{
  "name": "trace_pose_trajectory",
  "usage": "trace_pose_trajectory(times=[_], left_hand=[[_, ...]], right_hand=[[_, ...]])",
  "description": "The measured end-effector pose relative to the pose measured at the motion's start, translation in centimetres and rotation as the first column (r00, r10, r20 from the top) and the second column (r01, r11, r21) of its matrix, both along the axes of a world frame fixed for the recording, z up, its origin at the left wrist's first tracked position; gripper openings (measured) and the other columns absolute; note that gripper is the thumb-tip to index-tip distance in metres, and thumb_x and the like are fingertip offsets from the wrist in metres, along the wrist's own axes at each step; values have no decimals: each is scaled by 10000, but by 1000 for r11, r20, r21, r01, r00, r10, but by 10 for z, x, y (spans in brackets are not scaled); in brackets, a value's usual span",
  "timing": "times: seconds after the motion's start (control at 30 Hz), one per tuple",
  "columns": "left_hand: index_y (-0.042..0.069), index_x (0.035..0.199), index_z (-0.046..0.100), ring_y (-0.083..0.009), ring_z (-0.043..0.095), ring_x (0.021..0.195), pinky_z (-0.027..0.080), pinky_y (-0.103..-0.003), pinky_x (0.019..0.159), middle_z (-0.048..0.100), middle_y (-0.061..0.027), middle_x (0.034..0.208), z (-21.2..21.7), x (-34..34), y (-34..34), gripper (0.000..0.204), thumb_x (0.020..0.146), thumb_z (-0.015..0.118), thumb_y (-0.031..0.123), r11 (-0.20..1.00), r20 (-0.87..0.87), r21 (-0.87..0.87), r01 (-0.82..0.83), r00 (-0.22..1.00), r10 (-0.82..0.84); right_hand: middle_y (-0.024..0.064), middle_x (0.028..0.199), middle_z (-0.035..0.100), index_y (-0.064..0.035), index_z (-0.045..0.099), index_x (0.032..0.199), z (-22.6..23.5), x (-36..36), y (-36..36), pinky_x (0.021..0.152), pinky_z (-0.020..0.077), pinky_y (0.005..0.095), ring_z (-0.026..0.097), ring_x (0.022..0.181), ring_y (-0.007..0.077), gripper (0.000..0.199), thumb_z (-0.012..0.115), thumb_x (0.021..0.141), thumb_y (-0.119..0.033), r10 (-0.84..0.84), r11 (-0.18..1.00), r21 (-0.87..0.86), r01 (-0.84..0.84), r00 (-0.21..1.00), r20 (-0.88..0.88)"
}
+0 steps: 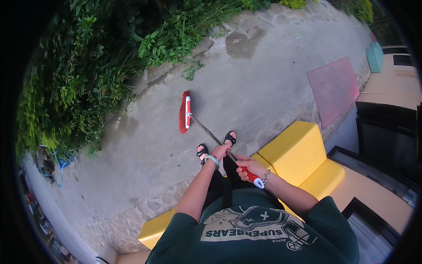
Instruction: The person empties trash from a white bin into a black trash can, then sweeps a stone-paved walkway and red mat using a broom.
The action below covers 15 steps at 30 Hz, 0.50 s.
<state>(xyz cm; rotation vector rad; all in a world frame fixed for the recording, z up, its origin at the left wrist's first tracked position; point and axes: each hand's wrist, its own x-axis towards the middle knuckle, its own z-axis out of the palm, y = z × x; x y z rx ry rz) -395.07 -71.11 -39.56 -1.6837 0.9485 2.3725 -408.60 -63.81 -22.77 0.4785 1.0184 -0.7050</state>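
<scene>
Broom [185, 113], red head, on stone path [246, 83].
L hand [221, 152] & R hand [247, 167]: fingers clenched round handle.

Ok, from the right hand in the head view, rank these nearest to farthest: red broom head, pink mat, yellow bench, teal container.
1. yellow bench: just right of the right hand.
2. red broom head: ahead, left, on the concrete.
3. pink mat: ahead, right.
4. teal container: far right, beyond the mat.

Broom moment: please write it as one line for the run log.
left hand: shut on broom handle | right hand: shut on red grip | broom head: on stone path, near plants
</scene>
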Motion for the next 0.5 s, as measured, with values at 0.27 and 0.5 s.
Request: trace_pose_trajectory(times=[0.27,0.5], left_hand=[[50,534,497,-117,395,461,310,-253,459,437,-5,495,60,-177,14,294,697,552,289,960,-195,-159,231,946,-260],[-47,833,575,-216,536,740,398,-300,722,586,-104,754,91,-139,24,468,828,439,400,779,-43,-342,525,819,-572]], right_hand=[[23,568,449,-217,120,1386,66,-77,45,359,392,259,442,401,122,659,463,845,-61,-55,996,-88,18,901,-430],[33,602,448,-212,168,1369,97,-136,79,351,356,233,412,411,105,617,457,851,-44,-153,979,-135,155,988,27]])
